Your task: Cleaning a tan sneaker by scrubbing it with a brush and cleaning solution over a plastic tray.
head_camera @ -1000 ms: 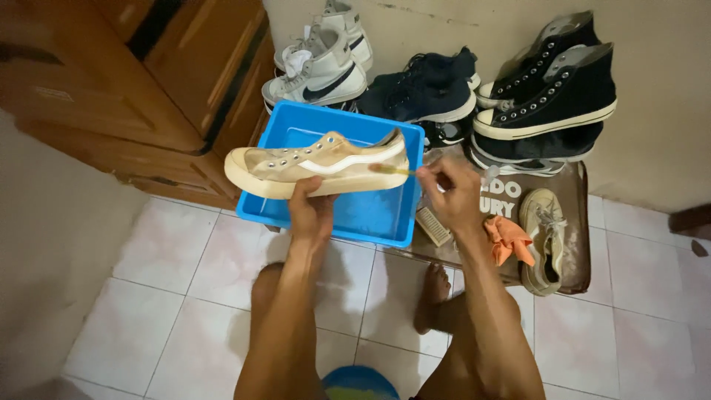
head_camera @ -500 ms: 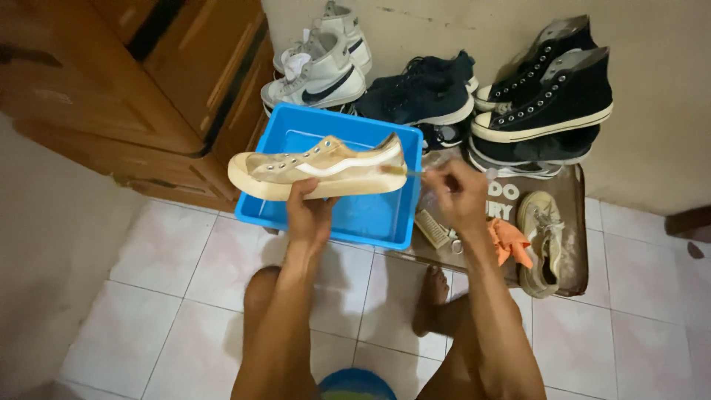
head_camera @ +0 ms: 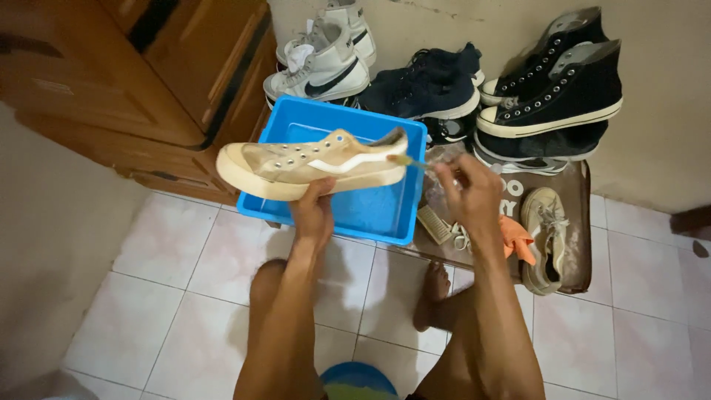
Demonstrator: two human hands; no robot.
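My left hand (head_camera: 314, 208) grips a tan low-top sneaker (head_camera: 311, 162) with a white side stripe by its sole, holding it sideways over a blue plastic tub (head_camera: 370, 215). My right hand (head_camera: 468, 191) pinches a small yellow-handled brush (head_camera: 409, 161) whose head touches the sneaker's heel. The toe points left, past the tub's edge.
A second tan sneaker (head_camera: 543, 238), an orange cloth (head_camera: 516, 238) and a scrub brush (head_camera: 432, 225) lie on a brown mat (head_camera: 578, 275) to the right. White, navy and black high-top shoes line the wall behind. A wooden cabinet (head_camera: 141, 81) stands at left. White tiles cover the floor.
The sneaker has shifted slightly left and up in my left hand. My right hand keeps the brush at the heel, moving a little to the right.
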